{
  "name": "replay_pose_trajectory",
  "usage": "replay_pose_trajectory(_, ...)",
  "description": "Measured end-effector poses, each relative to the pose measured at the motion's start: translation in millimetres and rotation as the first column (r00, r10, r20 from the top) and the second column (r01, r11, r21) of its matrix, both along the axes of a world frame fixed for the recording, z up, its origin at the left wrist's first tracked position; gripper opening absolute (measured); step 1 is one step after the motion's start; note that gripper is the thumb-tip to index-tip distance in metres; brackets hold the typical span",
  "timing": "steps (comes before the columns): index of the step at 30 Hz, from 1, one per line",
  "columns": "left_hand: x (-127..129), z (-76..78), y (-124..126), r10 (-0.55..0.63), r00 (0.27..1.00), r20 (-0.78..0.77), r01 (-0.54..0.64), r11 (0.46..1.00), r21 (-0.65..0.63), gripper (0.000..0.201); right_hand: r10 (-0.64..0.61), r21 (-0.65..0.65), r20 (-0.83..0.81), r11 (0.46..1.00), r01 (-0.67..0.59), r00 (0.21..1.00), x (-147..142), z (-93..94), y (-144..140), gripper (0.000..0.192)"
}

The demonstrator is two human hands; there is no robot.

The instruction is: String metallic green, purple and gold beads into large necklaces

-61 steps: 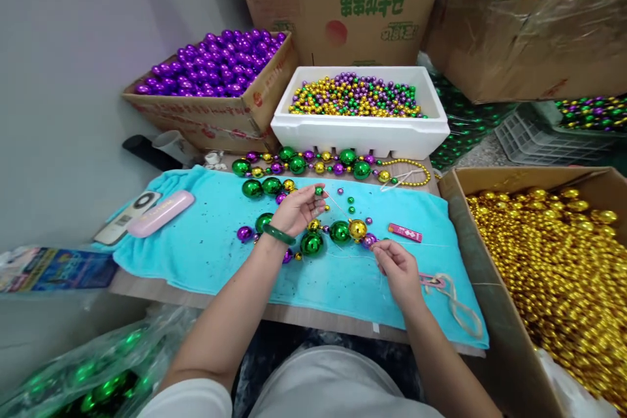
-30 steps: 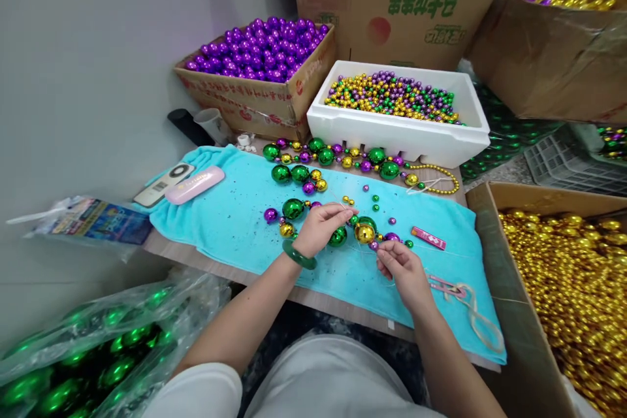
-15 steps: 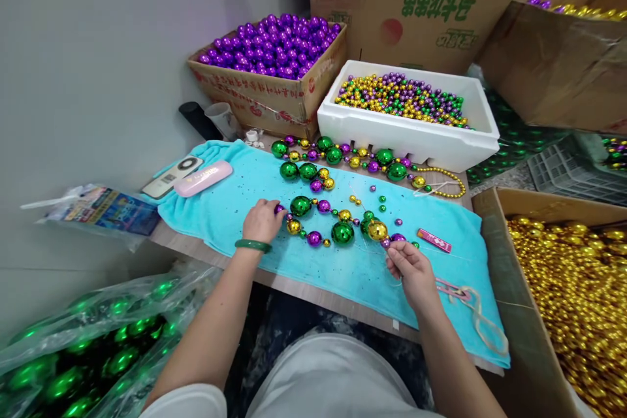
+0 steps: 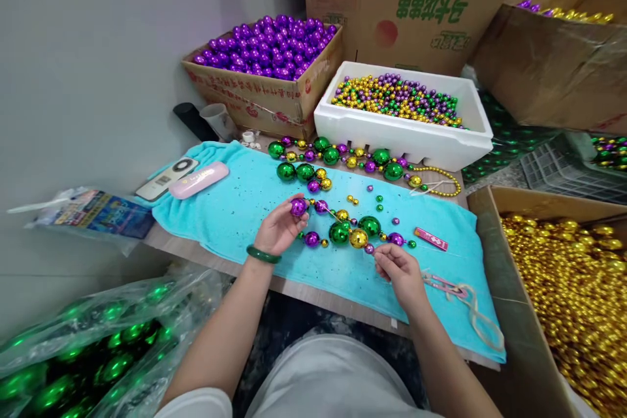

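Now: left hand lifts a shiny purple bead pinched in its fingertips, over mid turquoise towel | bead strand lies between the hands | right hand pinches the strand's end | bare towel left of the hands, gold-bead carton at its right edge

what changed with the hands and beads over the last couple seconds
The left hand went out to the left end of the strand on the teal towel, took hold of a purple bead and lifted it. The right hand kept pinching the strand's other end near the gold bead. The finished strand by the white foam box stayed put.
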State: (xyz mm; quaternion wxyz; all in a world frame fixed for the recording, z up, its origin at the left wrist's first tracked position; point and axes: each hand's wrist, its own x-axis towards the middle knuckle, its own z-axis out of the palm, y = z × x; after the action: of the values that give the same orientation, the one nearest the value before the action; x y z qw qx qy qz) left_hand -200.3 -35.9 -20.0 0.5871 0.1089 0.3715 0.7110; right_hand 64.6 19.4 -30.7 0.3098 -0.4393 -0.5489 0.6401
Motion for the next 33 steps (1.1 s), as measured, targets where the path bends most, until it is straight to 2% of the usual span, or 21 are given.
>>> replay_pose_trajectory(3,11,0.1,4,-0.028,0.999,0.027,0.026,0.997,0.073,0.038,0.021,0.011,0.001,1.000,-0.021,1.000,0,2.1,-3,0.022)
replay_pose_trajectory(6,16,0.0,6,-0.037,0.999,0.012,0.036,0.995,0.091,0.030,0.020,0.007,0.004,1.000,-0.020,1.000,2,2.7,-5,0.022)
replay_pose_trajectory(9,18,1.6,6,-0.038,0.999,-0.015,0.039,0.995,0.090,0.027,0.013,0.001,0.009,1.000,-0.013,1.000,4,3.1,-5,0.022)
replay_pose_trajectory(21,20,1.5,3,-0.009,0.989,-0.147,0.015,0.999,0.042,0.035,0.003,-0.024,0.046,1.000,-0.002,0.999,11,3.9,-5,0.022)
replay_pose_trajectory(29,21,9.7,8,-0.009,0.981,-0.195,0.017,0.999,0.040,0.035,-0.002,0.046,0.045,0.999,0.000,0.999,18,9.2,1,0.021)
replay_pose_trajectory(33,21,11.6,13,-0.006,0.987,-0.163,0.013,0.999,0.043,0.037,-0.008,0.062,0.035,0.998,0.006,0.999,20,14.3,4,0.021)
